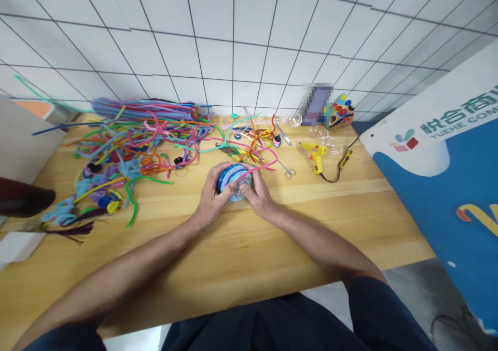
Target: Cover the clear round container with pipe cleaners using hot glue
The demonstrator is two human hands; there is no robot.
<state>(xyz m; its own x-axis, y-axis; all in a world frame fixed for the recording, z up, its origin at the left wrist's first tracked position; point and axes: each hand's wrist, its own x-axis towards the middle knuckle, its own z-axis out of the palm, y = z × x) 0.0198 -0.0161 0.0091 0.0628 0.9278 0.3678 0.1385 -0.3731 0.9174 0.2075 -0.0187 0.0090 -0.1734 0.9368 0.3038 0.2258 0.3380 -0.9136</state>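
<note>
Between my two hands is a round ball [232, 172] wound with blue, light blue and purple pipe cleaners; its near right part looks clear and bare. My left hand [213, 191] wraps around its left side, thumb on top. From the right, my right hand [260, 191] grips it, with the thumb pressed on the near face. A pink pipe cleaner [268, 166] runs from the ball toward the upper right, its near end by the thumbs. Just behind the ball lie pliers [229, 150], partly covered by loose pipe cleaners.
A tangle of colourful pipe cleaners [132, 159] covers the left of the table, with a bundle [148, 110] behind. Scissors [288, 172], a cutter knife [284, 135], a yellow glue gun [316, 156] with a cord, clear plastic domes [319, 132] and a decorated pot [339, 113] lie to the right.
</note>
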